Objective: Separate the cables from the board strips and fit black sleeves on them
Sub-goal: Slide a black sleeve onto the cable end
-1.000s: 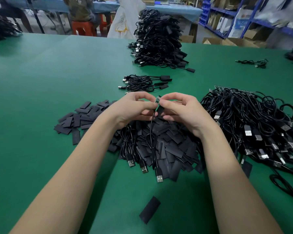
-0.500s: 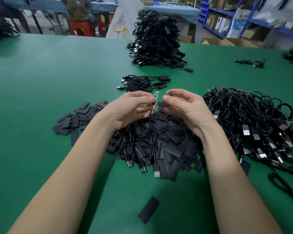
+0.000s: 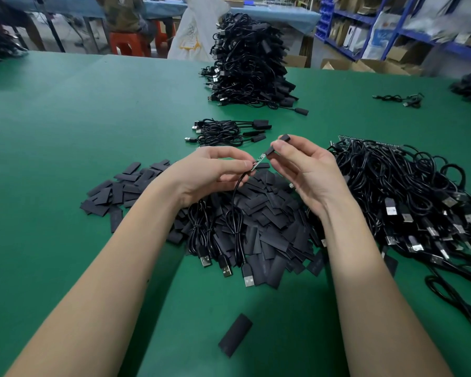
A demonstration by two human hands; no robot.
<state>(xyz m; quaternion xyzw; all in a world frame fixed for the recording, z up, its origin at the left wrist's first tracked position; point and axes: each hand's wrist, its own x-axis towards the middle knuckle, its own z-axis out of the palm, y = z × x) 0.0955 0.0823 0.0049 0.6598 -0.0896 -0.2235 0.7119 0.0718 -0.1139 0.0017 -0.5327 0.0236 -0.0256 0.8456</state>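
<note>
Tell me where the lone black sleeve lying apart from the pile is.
In the head view, the lone black sleeve lies on the green table near the bottom centre, between the two forearms, just nearer the person than the sleeve pile.

Light was bright, even, overhead; soft shadows lay under the arms; shelves (image 3: 419,36) blurred; wide-angle edges bowed.
</note>
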